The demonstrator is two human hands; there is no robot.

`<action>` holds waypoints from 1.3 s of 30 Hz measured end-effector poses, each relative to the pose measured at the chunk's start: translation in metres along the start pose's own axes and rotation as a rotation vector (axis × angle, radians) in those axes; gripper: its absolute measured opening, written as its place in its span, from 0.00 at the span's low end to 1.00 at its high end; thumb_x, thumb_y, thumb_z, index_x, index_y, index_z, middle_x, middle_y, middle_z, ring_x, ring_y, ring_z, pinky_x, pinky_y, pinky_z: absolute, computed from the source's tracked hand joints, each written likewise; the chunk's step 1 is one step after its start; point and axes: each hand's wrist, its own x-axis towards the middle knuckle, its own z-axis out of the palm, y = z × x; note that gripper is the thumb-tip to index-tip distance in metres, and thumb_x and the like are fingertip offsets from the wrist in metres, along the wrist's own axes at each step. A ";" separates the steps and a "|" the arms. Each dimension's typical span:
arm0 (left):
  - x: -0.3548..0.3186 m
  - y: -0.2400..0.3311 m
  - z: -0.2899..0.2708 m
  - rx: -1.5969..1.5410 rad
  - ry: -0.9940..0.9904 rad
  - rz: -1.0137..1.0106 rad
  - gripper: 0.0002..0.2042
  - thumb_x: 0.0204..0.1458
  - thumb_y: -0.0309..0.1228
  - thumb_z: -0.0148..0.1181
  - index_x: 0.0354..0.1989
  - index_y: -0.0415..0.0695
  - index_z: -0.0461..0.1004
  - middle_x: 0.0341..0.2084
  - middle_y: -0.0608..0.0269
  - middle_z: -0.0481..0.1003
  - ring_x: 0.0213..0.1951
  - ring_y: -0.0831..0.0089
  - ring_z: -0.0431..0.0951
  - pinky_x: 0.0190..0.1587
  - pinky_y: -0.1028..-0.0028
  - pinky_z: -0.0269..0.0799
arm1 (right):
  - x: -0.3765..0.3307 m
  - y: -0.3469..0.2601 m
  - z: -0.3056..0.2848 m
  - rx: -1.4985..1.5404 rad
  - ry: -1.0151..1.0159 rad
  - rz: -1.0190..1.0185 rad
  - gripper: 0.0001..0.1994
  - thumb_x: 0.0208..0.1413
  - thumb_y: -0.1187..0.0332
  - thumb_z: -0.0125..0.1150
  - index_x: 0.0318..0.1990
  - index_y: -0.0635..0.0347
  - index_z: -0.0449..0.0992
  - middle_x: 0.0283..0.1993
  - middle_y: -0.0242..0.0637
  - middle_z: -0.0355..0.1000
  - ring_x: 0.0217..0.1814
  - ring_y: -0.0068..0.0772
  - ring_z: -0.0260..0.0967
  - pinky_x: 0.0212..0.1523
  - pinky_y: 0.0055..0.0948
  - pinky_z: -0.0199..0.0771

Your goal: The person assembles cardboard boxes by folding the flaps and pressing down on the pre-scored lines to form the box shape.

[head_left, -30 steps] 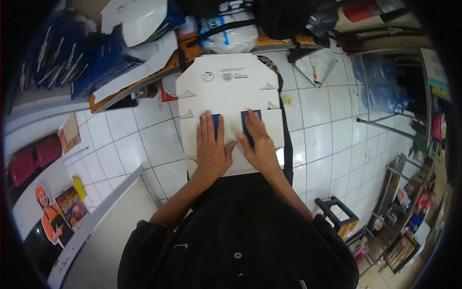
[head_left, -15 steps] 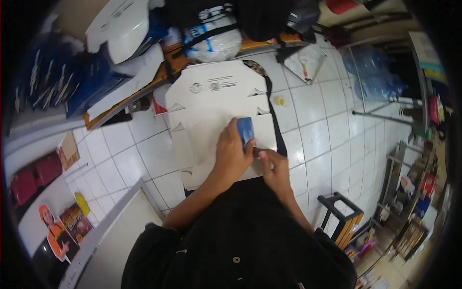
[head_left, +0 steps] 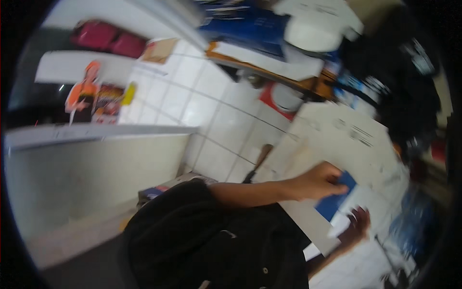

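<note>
Pinched in the fingers of my left hand [head_left: 317, 182] is a flat blue piece [head_left: 329, 204], like a card or sticker sheet. It slants over the right part of a flat white cardboard box blank [head_left: 332, 137] with cut corners, slots and dark print. My right hand [head_left: 355, 225] is just beyond the lower end of the blue piece, near the blank's edge, with its fingers apart and slightly curled. I see nothing in it, though motion blurs the fingers.
A shelf [head_left: 269, 67] with blue stacked packs [head_left: 245, 29] and more white blanks [head_left: 317, 24] stands behind. Black bags [head_left: 404, 62] are at the far right. A pale panel [head_left: 96, 178] rises at my left, over a white tiled floor [head_left: 211, 111].
My view has swung left, so the blank now lies to the right. More of the blue piece shows. My right hand has come away from my left and its fingers have spread.
</note>
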 end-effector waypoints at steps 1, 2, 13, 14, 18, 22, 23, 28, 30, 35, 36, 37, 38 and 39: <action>-0.006 0.020 0.002 -0.141 -0.014 0.026 0.09 0.62 0.27 0.64 0.47 0.35 0.80 0.36 0.63 0.81 0.37 0.80 0.79 0.37 0.76 0.76 | -0.001 -0.008 0.000 0.027 -0.052 -0.118 0.28 0.72 0.50 0.38 0.64 0.65 0.69 0.59 0.48 0.74 0.57 0.43 0.74 0.53 0.40 0.77; -0.012 0.038 0.007 -0.296 -0.051 0.058 0.11 0.62 0.26 0.64 0.50 0.34 0.80 0.40 0.61 0.82 0.41 0.78 0.80 0.42 0.76 0.78 | -0.005 -0.028 0.012 0.088 -0.062 -0.251 0.29 0.73 0.48 0.35 0.66 0.64 0.67 0.63 0.50 0.71 0.60 0.47 0.71 0.57 0.43 0.75; -0.007 0.095 0.048 -0.783 0.003 0.304 0.18 0.61 0.33 0.67 0.55 0.38 0.74 0.46 0.61 0.80 0.48 0.76 0.81 0.50 0.73 0.80 | 0.026 -0.143 0.054 -0.643 -0.188 -1.423 0.24 0.76 0.60 0.36 0.65 0.66 0.70 0.68 0.61 0.63 0.66 0.78 0.66 0.64 0.68 0.71; -0.007 0.095 0.046 -0.749 0.006 0.321 0.17 0.61 0.33 0.67 0.54 0.39 0.74 0.45 0.61 0.81 0.46 0.76 0.82 0.49 0.74 0.81 | 0.033 -0.155 0.054 -0.681 -0.285 -1.430 0.22 0.76 0.60 0.38 0.62 0.66 0.72 0.63 0.58 0.69 0.64 0.79 0.66 0.62 0.66 0.72; 0.000 0.098 0.034 -0.547 0.095 0.328 0.13 0.62 0.31 0.67 0.51 0.40 0.76 0.39 0.65 0.82 0.38 0.79 0.82 0.40 0.75 0.79 | 0.037 -0.189 0.085 -0.712 -0.330 -1.180 0.12 0.59 0.67 0.62 0.45 0.65 0.82 0.51 0.48 0.81 0.63 0.63 0.73 0.64 0.52 0.75; 0.010 0.097 0.040 -0.542 0.092 0.302 0.12 0.62 0.29 0.66 0.51 0.41 0.76 0.41 0.65 0.81 0.40 0.79 0.80 0.41 0.74 0.76 | 0.054 -0.197 0.083 -0.652 -0.434 -1.119 0.16 0.47 0.74 0.68 0.46 0.67 0.81 0.53 0.46 0.79 0.62 0.52 0.75 0.59 0.47 0.78; 0.010 0.095 0.040 -0.545 0.165 0.279 0.11 0.62 0.29 0.65 0.51 0.41 0.76 0.41 0.65 0.82 0.41 0.79 0.80 0.42 0.74 0.76 | 0.052 -0.196 0.082 -0.688 -0.468 -1.077 0.16 0.46 0.74 0.69 0.46 0.66 0.81 0.54 0.45 0.79 0.62 0.48 0.75 0.58 0.45 0.78; 0.016 0.084 0.037 -0.545 0.216 0.270 0.11 0.62 0.28 0.65 0.51 0.41 0.76 0.42 0.64 0.82 0.42 0.78 0.80 0.45 0.72 0.75 | 0.047 -0.183 0.085 -0.687 -0.463 -1.000 0.16 0.48 0.73 0.73 0.46 0.65 0.82 0.53 0.42 0.79 0.62 0.46 0.74 0.58 0.42 0.78; 0.017 0.085 0.034 -0.549 0.225 0.264 0.11 0.62 0.27 0.65 0.51 0.41 0.76 0.41 0.64 0.82 0.41 0.77 0.81 0.44 0.72 0.75 | 0.050 -0.183 0.087 -0.635 -0.457 -0.981 0.16 0.48 0.73 0.73 0.45 0.66 0.82 0.52 0.42 0.79 0.62 0.47 0.75 0.58 0.41 0.78; 0.017 0.085 0.035 -0.528 0.218 0.263 0.10 0.62 0.28 0.66 0.49 0.41 0.77 0.38 0.65 0.83 0.39 0.77 0.82 0.42 0.71 0.78 | 0.054 -0.176 0.090 -0.622 -0.279 -1.009 0.16 0.46 0.76 0.74 0.45 0.66 0.82 0.51 0.43 0.80 0.59 0.47 0.77 0.56 0.38 0.81; 0.017 0.084 0.036 -0.521 0.223 0.272 0.10 0.62 0.28 0.66 0.49 0.42 0.77 0.37 0.64 0.83 0.38 0.77 0.82 0.41 0.71 0.78 | 0.053 -0.174 0.091 -0.619 -0.248 -1.013 0.16 0.45 0.76 0.74 0.45 0.66 0.82 0.50 0.42 0.80 0.59 0.47 0.77 0.55 0.37 0.81; 0.017 0.084 0.035 -0.528 0.225 0.273 0.10 0.62 0.28 0.66 0.49 0.42 0.77 0.37 0.64 0.83 0.38 0.77 0.82 0.41 0.71 0.78 | 0.053 -0.173 0.092 -0.623 -0.255 -1.014 0.16 0.45 0.76 0.74 0.45 0.66 0.82 0.50 0.42 0.80 0.59 0.47 0.77 0.55 0.37 0.81; 0.016 0.082 0.032 -0.512 0.227 0.278 0.10 0.62 0.28 0.66 0.49 0.41 0.77 0.38 0.64 0.83 0.38 0.76 0.82 0.41 0.72 0.79 | 0.052 -0.173 0.094 -0.611 -0.265 -1.008 0.16 0.45 0.76 0.75 0.44 0.66 0.83 0.50 0.42 0.80 0.59 0.46 0.77 0.55 0.37 0.81; 0.015 0.081 0.029 -0.496 0.230 0.283 0.10 0.62 0.29 0.66 0.49 0.41 0.77 0.38 0.64 0.83 0.38 0.76 0.82 0.41 0.72 0.79 | 0.051 -0.171 0.096 -0.599 -0.275 -1.003 0.16 0.45 0.77 0.75 0.44 0.66 0.83 0.50 0.42 0.80 0.58 0.46 0.77 0.55 0.37 0.81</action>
